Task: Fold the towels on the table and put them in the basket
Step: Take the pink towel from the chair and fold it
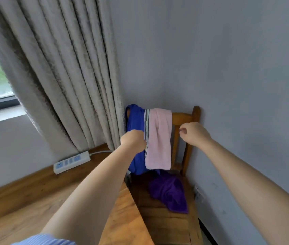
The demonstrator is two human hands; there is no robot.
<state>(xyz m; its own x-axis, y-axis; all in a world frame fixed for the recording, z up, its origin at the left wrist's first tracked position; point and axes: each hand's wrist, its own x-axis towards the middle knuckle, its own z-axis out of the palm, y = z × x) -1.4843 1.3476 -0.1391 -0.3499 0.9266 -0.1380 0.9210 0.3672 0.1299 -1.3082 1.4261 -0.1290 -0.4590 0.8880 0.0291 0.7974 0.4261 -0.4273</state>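
A blue towel (135, 119) and a pink towel (159, 138) hang side by side over the back of a wooden chair (184, 119). My left hand (133, 142) grips the blue towel near its striped edge. In the air to the right of the pink towel, my right hand (194, 133) has its fingers loosely curled and holds nothing. A crumpled purple towel (170, 191) lies on the chair seat. No basket is in view.
A wooden table (126, 218) runs under my left forearm, its corner beside the chair. A white power strip (71, 162) lies on the table by the grey curtain (66, 76). The grey wall (237, 85) stands close behind the chair.
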